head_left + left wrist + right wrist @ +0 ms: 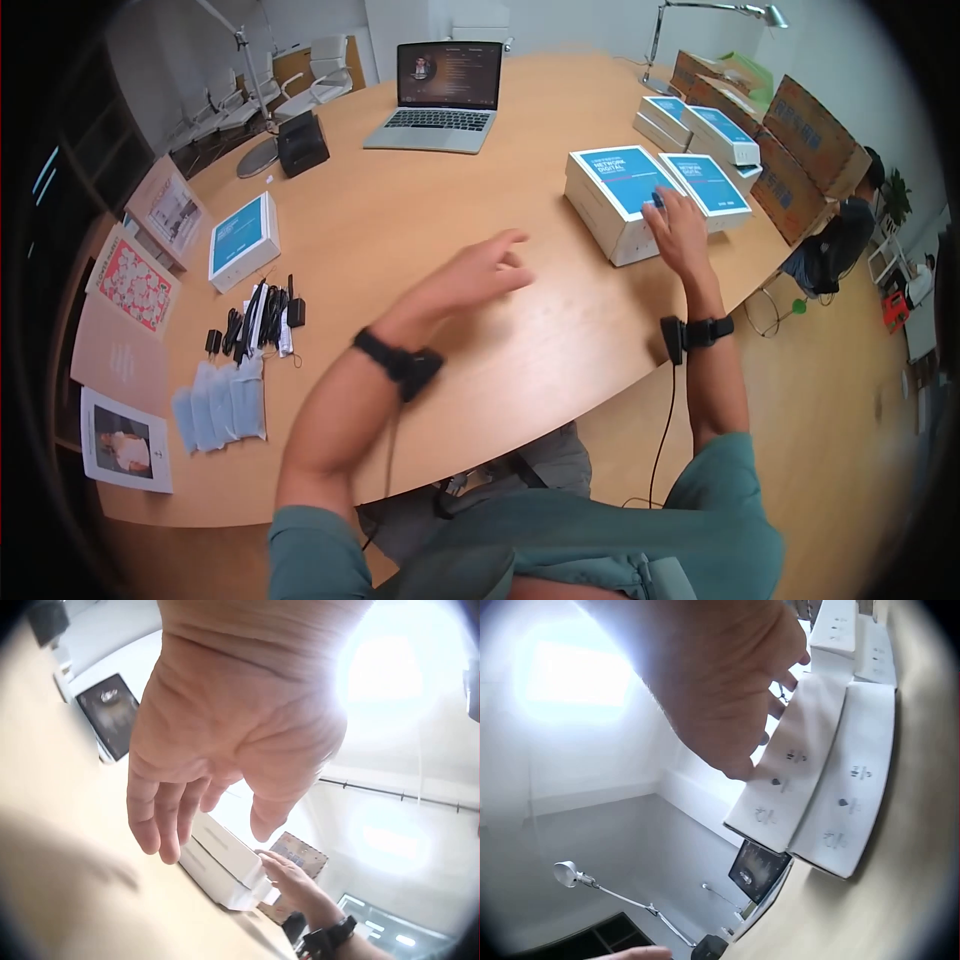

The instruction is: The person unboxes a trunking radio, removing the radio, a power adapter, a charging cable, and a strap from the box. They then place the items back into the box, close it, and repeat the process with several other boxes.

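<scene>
On the table [430, 210], a stack of white boxes [613, 178] stands two high, another blue-topped box [712, 182] just beside it. The left hand [480, 272] hovers, fingers loose, holding nothing. The right hand [680, 232] reaches over the stack's near corner; a small dark item [657, 200] seems to show there, but I cannot tell whether the fingers pinch it. A sideways push could slide the upper box askew.

L hand [485, 270] loosely bent, R hand [680, 235] fwd.
</scene>
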Motion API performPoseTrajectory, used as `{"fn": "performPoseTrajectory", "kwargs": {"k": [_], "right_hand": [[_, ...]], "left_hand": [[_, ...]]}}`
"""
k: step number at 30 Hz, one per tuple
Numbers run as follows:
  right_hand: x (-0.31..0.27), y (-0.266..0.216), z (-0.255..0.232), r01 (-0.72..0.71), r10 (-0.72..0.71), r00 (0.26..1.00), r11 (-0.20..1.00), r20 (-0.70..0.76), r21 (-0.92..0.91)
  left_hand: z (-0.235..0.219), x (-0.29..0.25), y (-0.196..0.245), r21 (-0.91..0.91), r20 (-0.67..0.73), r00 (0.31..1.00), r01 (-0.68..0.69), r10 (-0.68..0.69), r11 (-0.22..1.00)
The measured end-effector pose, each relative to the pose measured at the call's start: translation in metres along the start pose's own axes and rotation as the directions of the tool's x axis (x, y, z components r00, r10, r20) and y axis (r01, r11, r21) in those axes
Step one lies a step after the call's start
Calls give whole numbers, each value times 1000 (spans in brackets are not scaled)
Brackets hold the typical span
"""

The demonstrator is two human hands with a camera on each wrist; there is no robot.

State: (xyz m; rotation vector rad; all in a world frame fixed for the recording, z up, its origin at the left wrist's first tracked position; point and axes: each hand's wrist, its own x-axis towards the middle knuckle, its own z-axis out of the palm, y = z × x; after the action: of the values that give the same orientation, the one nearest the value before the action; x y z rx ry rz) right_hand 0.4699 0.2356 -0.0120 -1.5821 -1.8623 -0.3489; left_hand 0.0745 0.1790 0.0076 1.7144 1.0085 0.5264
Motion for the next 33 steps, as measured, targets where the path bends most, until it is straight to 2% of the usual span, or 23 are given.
{"fn": "performPoseTrajectory", "kwargs": {"k": [2,3,4,5,7,9,11,13,15,17,18,19,20,21,22,23,25,26,27,28,29,31,33], "right_hand": [[-13,1,9,29,-30,999,999,-39,-45],[-17,3,11,40,-47,996,995,-77,-90],[-19,2,13,36,-40,997,998,-70,-54],[-22,2,15,52,-56,996,997,-72,-58],[-25,0,16,69,-73,993,997,-92,-46],[-28,-4,14,103,-107,990,994,-95,-44],[-34,-8,15,130,-131,984,991,-123,-15],[-37,-17,6,140,-141,985,990,-95,-16],[-36,-20,-5,122,-94,987,967,-130,223],[-34,-34,-17,143,-106,983,953,-147,268],[-35,-45,-19,-23,53,998,857,-44,515],[-34,-58,-25,-197,182,979,679,98,707],[-31,-94,-48,-427,194,904,438,381,791],[-32,-109,-34,-432,188,902,419,390,798],[-30,-124,-17,-472,8,878,180,478,863],[-30,-141,-4,-523,-191,842,-63,504,850],[-26,-181,14,-539,-230,830,-98,508,836],[-22,-197,26,-618,-263,772,-92,579,781],[-19,-212,36,-689,-295,707,-79,643,721],[-19,-230,44,-707,-287,698,-130,656,695],[-20,-241,52,-710,-297,694,-133,656,691],[-18,-259,72,-827,-345,561,-210,752,521],[-24,-272,92,-842,-348,540,-199,767,502]], "left_hand": [[29,45,0,-165,26,999,32,-28,986],[48,67,5,-254,-57,997,40,-56,966],[64,86,10,-343,-135,987,38,-89,939],[74,104,11,-350,-146,986,27,-83,936],[85,137,12,-536,-132,981,47,-139,843],[94,163,6,-576,-142,982,18,-122,818],[100,170,10,-614,-151,982,0,-118,789],[101,156,20,-613,-261,949,-19,-179,789],[83,132,12,-588,-295,936,-18,-194,809],[48,101,-15,-539,-170,985,-96,3,837],[33,71,-21,-543,-178,984,-121,27,831],[20,38,-21,-535,-183,983,-104,5,838],[9,3,-19,-584,-165,986,-118,26,803],[1,-23,-22,-631,-152,987,-134,48,764],[-7,-41,-30,-621,-161,986,-128,35,774],[-14,-58,-38,-574,-183,983,-115,10,811],[-29,-92,-46,-516,-221,975,-94,-26,852],[-33,-109,-52,-62,-514,857,-67,26,996],[-40,-125,-52,379,-701,682,106,210,919],[-45,-145,-30,709,-520,665,-13,536,705],[-44,-156,-23,709,-526,665,-2,531,705],[-34,-169,-17,940,-259,809,87,528,329],[-32,-170,-24,943,-284,800,132,528,306]]}}
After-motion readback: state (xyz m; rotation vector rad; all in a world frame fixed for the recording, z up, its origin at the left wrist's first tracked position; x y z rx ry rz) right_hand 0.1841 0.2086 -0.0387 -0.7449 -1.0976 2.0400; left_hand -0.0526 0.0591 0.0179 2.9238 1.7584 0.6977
